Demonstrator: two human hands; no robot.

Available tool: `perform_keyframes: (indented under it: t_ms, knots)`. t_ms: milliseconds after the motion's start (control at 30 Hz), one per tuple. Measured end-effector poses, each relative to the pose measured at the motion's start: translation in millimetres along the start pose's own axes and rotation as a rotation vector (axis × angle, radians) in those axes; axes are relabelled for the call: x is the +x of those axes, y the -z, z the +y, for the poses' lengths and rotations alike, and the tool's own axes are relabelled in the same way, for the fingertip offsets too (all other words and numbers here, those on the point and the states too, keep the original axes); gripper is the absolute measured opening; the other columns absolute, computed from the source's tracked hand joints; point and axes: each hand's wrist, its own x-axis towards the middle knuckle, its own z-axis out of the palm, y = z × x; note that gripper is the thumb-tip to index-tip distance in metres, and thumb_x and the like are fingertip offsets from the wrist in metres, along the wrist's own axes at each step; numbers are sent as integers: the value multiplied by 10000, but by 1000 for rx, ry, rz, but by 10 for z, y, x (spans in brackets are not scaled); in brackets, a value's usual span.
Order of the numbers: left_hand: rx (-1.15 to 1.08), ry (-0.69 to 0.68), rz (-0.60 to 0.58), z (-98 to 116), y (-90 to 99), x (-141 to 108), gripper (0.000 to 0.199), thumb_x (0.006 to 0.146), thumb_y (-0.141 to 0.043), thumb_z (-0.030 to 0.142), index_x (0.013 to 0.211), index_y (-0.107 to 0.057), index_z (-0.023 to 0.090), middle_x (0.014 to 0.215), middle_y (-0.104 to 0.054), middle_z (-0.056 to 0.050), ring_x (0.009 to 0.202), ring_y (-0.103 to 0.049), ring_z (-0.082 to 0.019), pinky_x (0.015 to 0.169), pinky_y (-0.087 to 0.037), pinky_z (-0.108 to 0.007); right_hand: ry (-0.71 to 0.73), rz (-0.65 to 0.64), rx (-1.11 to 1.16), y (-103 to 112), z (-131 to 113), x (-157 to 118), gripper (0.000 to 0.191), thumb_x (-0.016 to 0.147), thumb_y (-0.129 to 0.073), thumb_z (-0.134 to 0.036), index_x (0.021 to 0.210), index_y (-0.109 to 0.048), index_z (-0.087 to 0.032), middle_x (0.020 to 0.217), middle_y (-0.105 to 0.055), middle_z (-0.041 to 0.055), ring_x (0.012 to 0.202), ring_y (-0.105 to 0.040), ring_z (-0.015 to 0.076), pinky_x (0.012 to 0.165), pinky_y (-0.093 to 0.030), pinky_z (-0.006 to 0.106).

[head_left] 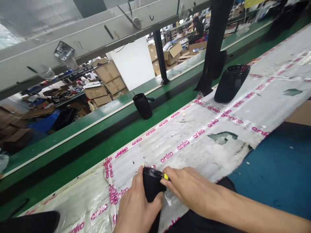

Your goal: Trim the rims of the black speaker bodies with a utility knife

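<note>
My left hand (139,200) is wrapped round a black cylindrical housing (153,186), which looks like a fabric-covered speaker body, and holds it tilted above the wrapped bench. Its open top has a dark rim, with thin wires and small pale bits at the edge. At the right of that rim, my right hand (187,187) pinches a small bright yellow and dark piece (166,176); its kind is mostly hidden by the fingers. A larger black housing (229,84) with red wires at its top stands farther along the bench.
Plastic sheeting with pink "anko" print (191,137) covers the bench, torn in places. Behind it runs a green conveyor belt (114,129) carrying another black housing (143,106). A dark post (213,45) rises beside the belt. Cardboard boxes (109,76) and a seated person (198,29) are beyond.
</note>
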Motion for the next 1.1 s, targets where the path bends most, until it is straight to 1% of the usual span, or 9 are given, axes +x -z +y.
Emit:
perform_keyframes:
  t_ms: [67, 133, 267, 433, 700, 867, 933, 1000, 1100]
  knots:
    - [63, 7, 7, 59, -32, -25, 777, 859, -549, 366, 1547, -244, 174, 1459, -547, -134, 1204, -629, -328, 964, -487, -409, 18, -27, -73, -82, 19, -13, 106, 1020, -504, -268, 937, -526, -205, 710, -660, -4, 578, -639, 216, 511, -231, 316]
    - [105, 12, 18, 97, -50, -38, 775, 861, -547, 368, 1547, -245, 173, 1446, -556, -140, 1167, -647, -333, 932, -492, -407, 27, -15, -118, -148, 34, -23, 99, 1014, -520, -265, 935, -522, -205, 714, -664, -3, 570, -637, 216, 505, -201, 320]
    - [140, 26, 19, 132, -59, -48, 795, 860, -557, 375, 1553, -232, 156, 1465, -534, -148, 1159, -646, -348, 928, -492, -428, 24, -31, -149, -162, 41, -17, 116, 1006, -549, -268, 915, -511, -207, 681, -659, -12, 543, -635, 211, 490, -163, 327]
    - [133, 37, 12, 141, -64, -55, 809, 851, -575, 367, 1553, -236, 148, 1471, -525, -153, 1161, -643, -358, 933, -496, -455, 34, -44, -178, -154, 22, -9, 116, 1006, -551, -275, 925, -507, -205, 682, -663, -5, 535, -643, 226, 487, -161, 331]
    - [137, 42, 20, 149, -78, -45, 804, 853, -588, 369, 1550, -249, 155, 1432, -558, -167, 1141, -657, -356, 905, -506, -440, 8, -81, -179, -193, 28, -36, 108, 1003, -544, -258, 920, -491, -214, 702, -667, -8, 545, -661, 226, 484, -174, 328]
    - [171, 24, 56, 142, -125, -49, 796, 852, -597, 349, 1544, -268, 134, 1362, -593, -167, 1069, -683, -359, 857, -536, -470, 1, -86, -308, -240, 7, -48, 109, 973, -568, -235, 904, -486, -212, 644, -643, -14, 475, -627, 212, 463, -125, 335]
    - [185, 25, 75, 137, -157, -48, 796, 851, -600, 343, 1542, -272, 122, 1335, -604, -170, 1048, -690, -355, 837, -546, -458, -5, -91, -347, -244, -6, -38, 93, 958, -565, -208, 898, -492, -207, 625, -634, -17, 452, -604, 192, 455, -128, 330]
    - [190, 16, 82, 142, -186, -44, 792, 852, -597, 337, 1539, -278, 107, 1332, -603, -178, 1049, -689, -351, 845, -550, -444, 5, -93, -344, -236, -3, -15, 75, 950, -558, -192, 900, -502, -201, 613, -626, -20, 448, -589, 176, 452, -150, 320]
    - [193, 12, 69, 168, -210, -43, 783, 856, -575, 348, 1534, -282, 87, 1355, -584, -187, 1066, -680, -360, 859, -558, -465, 61, -108, -324, -214, 36, 28, 83, 921, -594, -180, 888, -518, -194, 596, -615, -19, 450, -585, 177, 450, -158, 324]
